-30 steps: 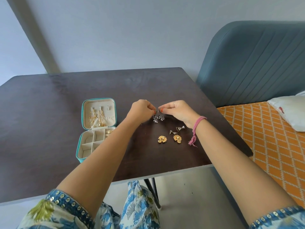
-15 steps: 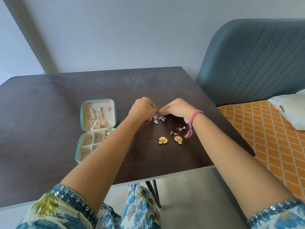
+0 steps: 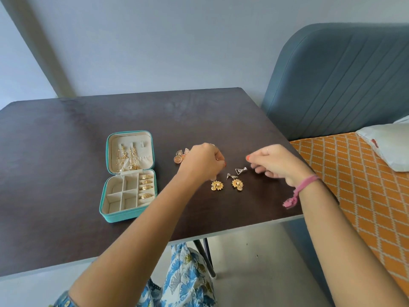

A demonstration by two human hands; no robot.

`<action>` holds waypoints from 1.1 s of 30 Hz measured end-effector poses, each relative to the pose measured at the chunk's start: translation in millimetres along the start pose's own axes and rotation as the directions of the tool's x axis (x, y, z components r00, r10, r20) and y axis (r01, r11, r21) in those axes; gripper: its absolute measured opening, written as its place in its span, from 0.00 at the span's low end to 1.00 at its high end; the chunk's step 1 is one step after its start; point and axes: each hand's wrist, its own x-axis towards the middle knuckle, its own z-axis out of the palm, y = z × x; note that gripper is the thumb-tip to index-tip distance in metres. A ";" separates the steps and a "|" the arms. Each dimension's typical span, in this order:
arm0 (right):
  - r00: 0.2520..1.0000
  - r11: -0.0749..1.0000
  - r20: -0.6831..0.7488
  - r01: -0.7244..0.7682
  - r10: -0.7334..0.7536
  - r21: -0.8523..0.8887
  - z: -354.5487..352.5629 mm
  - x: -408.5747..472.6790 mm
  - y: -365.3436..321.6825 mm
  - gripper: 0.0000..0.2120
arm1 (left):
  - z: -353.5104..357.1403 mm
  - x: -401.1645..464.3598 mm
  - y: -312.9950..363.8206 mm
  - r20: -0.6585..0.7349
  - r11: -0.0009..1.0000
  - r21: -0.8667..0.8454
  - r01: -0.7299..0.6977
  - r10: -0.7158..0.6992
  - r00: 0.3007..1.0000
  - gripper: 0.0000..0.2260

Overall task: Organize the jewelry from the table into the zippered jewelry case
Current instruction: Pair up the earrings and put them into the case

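Observation:
The teal zippered jewelry case lies open on the dark table. Gold drop earrings hang in its lid and gold rings fill its right column. My left hand is curled into a fist over the table; the silver cluster earrings are hidden inside it. My right hand hovers loosely curled with nothing visible in it. Between the hands lie a pair of silver triangle earrings and two gold flower studs. Rose-gold earrings lie just left of my left hand.
A blue padded headboard and a bed with an orange patterned sheet stand to the right of the table. A white pillow lies on the bed. The table's front edge runs under my forearms.
My hands have moved apart. The silver cluster earrings they both pinched are gone from view into my left fist. The rose-gold earrings now show beside my left hand.

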 end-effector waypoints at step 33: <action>0.925 0.925 -0.183 0.284 -0.334 -0.252 18.3 -14.2 9.6 0.07 | 6.6 -4.1 5.2 0.029 0.977 0.154 -0.148 0.146 0.989 0.07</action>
